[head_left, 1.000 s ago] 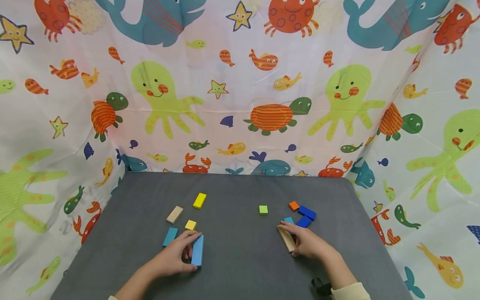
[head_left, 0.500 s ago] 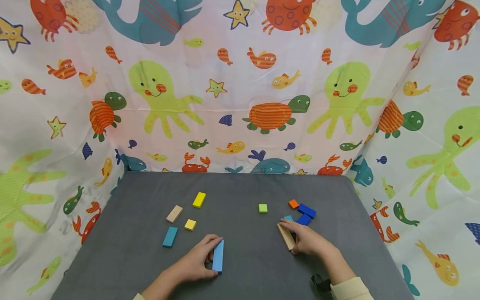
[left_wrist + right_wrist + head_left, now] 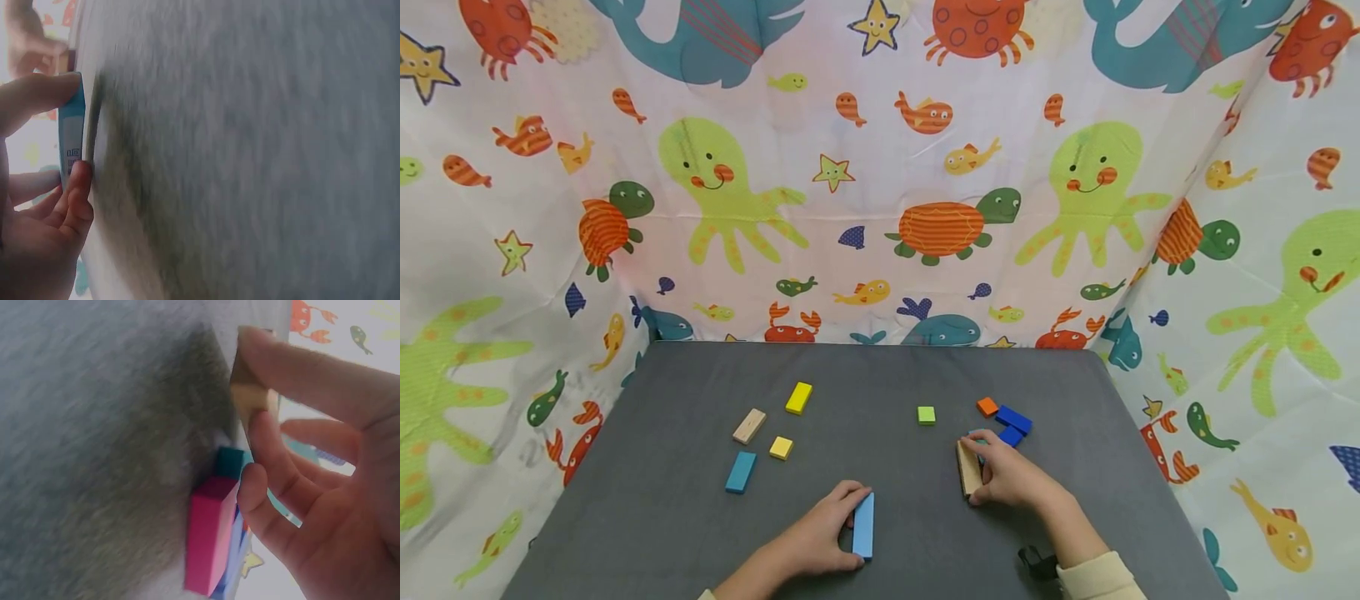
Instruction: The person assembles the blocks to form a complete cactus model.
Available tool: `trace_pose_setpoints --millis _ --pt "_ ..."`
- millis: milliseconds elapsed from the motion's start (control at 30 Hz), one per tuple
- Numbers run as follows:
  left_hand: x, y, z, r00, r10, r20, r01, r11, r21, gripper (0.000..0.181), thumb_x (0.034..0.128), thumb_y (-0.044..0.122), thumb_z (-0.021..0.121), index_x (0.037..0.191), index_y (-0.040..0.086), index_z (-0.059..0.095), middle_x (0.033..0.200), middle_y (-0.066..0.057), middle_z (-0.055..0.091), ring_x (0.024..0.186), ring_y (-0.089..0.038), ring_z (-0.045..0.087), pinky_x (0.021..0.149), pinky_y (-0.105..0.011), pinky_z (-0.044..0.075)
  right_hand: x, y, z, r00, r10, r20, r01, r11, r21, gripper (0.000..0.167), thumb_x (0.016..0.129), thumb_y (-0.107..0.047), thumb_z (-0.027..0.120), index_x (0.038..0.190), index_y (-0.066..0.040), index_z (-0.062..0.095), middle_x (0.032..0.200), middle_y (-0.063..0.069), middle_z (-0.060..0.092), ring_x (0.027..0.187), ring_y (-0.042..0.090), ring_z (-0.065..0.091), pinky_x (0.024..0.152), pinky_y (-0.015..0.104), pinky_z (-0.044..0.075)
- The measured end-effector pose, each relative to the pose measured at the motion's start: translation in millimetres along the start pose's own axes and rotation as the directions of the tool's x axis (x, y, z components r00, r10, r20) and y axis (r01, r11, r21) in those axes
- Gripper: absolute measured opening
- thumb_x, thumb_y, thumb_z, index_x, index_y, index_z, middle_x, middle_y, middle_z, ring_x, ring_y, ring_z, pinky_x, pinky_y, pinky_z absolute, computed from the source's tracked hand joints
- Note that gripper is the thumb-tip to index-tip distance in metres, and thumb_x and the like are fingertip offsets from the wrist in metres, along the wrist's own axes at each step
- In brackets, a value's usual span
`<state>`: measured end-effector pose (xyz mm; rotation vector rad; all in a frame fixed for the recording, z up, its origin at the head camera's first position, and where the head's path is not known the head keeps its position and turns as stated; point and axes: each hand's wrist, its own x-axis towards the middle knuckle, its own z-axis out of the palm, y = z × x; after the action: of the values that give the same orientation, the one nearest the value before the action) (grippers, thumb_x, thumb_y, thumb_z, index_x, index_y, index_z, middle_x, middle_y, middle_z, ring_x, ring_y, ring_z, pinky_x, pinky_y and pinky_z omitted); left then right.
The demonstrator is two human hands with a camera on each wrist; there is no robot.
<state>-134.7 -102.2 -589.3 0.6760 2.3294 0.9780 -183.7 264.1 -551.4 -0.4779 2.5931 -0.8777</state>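
Note:
My left hand (image 3: 823, 533) grips a long light blue block (image 3: 862, 527) by its two ends, thumb at the near end. In the left wrist view this block (image 3: 72, 131) bears small print on one face. My right hand (image 3: 1018, 477) holds a natural wood block (image 3: 969, 469) the same way, between thumb and fingers. From the right wrist, the wood block (image 3: 250, 394) looks tilted. Beside that hand lie a pink block (image 3: 210, 534), which the hand hides in the head view, and a teal block (image 3: 229, 462).
On the grey table (image 3: 865, 383) at left lie a wood block (image 3: 749, 427), a teal block (image 3: 741, 472) and two yellow blocks (image 3: 799, 398). A green block (image 3: 927, 416) is right of centre. Orange (image 3: 987, 407) and dark blue blocks (image 3: 1014, 420) lie beyond my right hand. Printed cloth surrounds the table.
My left hand has carried the light blue block rightward and a little nearer to me. My right hand has shifted slightly left, and the wood block stands at a steeper angle.

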Motion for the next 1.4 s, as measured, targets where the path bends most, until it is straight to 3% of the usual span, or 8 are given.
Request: trace_pose_setpoints --millis 100,233,333,567,767,933,1133,1400 --pt "3.5 3.4 5.6 1.0 0.013 0.01 -0.013 1.0 0.004 0.093 0.0828 0.031 0.091 0.16 0.01 0.045 0.15 -0.001 0.043 0.111 -0.004 0.05 0.092 -0.024 0.047 1.4 -8 0 0.999 0.009 -0.037 -0.01 1.0 -0.009 0.094 0.076 -0.015 0.097 0.156 -0.001 0.05 0.147 0.01 0.046 0.09 0.016 0.059 0.071 0.027 0.051" --pt "6.5 6.1 11.7 1.0 0.03 0.004 -0.03 1.0 0.01 0.092 0.0829 0.032 0.091 0.159 0.009 0.045 0.151 0.0 0.043 0.111 -0.003 0.051 0.092 -0.024 0.048 5.0 -18 3 0.997 -0.002 -0.079 0.0 0.999 -0.035 0.096 0.076 -0.02 0.098 0.155 0.0 0.049 0.148 0.012 0.045 0.106 0.02 0.059 0.084 0.034 0.055" --pt "7.9 8.8 14.6 1.0 0.027 0.007 -0.027 0.999 0.025 0.092 0.0836 0.033 0.091 0.16 0.01 0.044 0.153 -0.001 0.042 0.119 -0.007 0.051 0.1 -0.028 0.049 8.9 -24 4 0.996 -0.025 -0.091 0.023 0.999 -0.029 0.095 0.077 -0.02 0.097 0.155 0.002 0.048 0.149 0.015 0.043 0.109 0.024 0.059 0.089 0.038 0.057" --pt "9.4 12.3 19.2 1.0 0.011 0.018 -0.012 0.998 0.06 0.094 0.085 0.036 0.089 0.162 0.011 0.04 0.158 -0.003 0.039 0.141 -0.019 0.044 0.116 -0.043 0.045 19.2 -35 11 0.994 -0.064 -0.089 0.064 0.998 -0.003 0.095 0.079 -0.017 0.096 0.157 0.005 0.045 0.148 0.018 0.041 0.099 0.02 0.058 0.078 0.027 0.054" --pt "5.9 9.8 23.5 0.999 -0.03 -0.037 0.03 0.999 0.02 0.108 0.0803 0.038 0.095 0.165 0.007 0.034 0.163 -0.01 0.029 0.147 -0.03 0.041 0.115 -0.05 0.045 29.0 -51 20 0.992 -0.079 -0.098 0.079 0.997 -0.002 0.096 0.082 -0.019 0.094 0.159 0.004 0.043 0.148 0.017 0.039 0.09 0.016 0.054 0.073 0.024 0.051" --pt "3.0 9.2 27.3 0.992 -0.087 -0.087 0.084 0.996 -0.036 0.115 0.0751 0.043 0.098 0.163 0.002 0.036 0.16 -0.014 0.033 0.14 -0.032 0.046 0.109 -0.053 0.047 36.7 -61 26 0.987 -0.122 -0.104 0.122 0.992 -0.011 0.095 0.081 -0.02 0.095 0.157 0.005 0.044 0.149 0.017 0.039 0.09 0.017 0.055 0.072 0.024 0.051" --pt "3.5 8.9 30.2 0.989 -0.102 -0.105 0.097 0.994 -0.046 0.11 0.0752 0.04 0.098 0.161 0.001 0.04 0.159 -0.013 0.034 0.133 -0.028 0.048 0.105 -0.05 0.049 43.1 -70 34 0.988 -0.128 -0.083 0.128 0.992 0.0 0.096 0.083 -0.025 0.093 0.159 0.004 0.043 0.151 0.016 0.039 0.101 0.018 0.055 0.077 0.024 0.052" --pt "5.4 9.9 31.0 0.985 -0.144 -0.094 0.138 0.988 -0.072 0.105 0.0765 0.036 0.097 0.159 0.0 0.043 0.161 -0.013 0.033 0.131 -0.028 0.047 0.105 -0.051 0.05 48.4 -80 47 0.99 -0.132 -0.05 0.133 0.991 0.004 0.097 0.085 -0.032 0.092 0.16 0.003 0.041 0.15 0.015 0.04 0.102 0.017 0.054 0.081 0.024 0.052"
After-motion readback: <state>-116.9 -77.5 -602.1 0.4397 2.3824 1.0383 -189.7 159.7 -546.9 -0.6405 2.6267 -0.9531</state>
